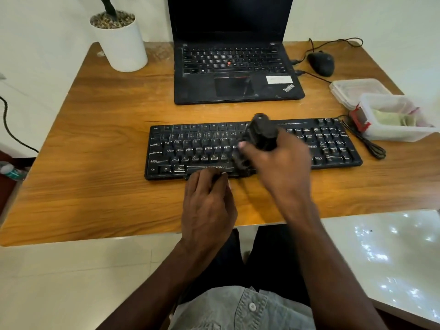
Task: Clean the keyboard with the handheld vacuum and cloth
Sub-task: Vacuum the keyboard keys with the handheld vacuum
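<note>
Your right hand's [276, 160] fingers are clenched around the black handheld vacuum [258, 139], its blurred nozzle tilted down onto the keys just right of the space bar. Your left hand [207, 201] lies flat, fingertips [223, 173] pressing the near edge of the black keyboard [200, 148], grasping nothing. That keyboard sits mid-table [100, 144], in front of the ThinkPad laptop [235, 75]; a folded cloth [392, 119] rests in the clear plastic container [400, 133] at its right end.

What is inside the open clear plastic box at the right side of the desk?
The clear plastic box holds a pale green folded thing, maybe the cloth. A red part sits at its left end. Its frosted walls hide whatever lies deeper inside.
</note>
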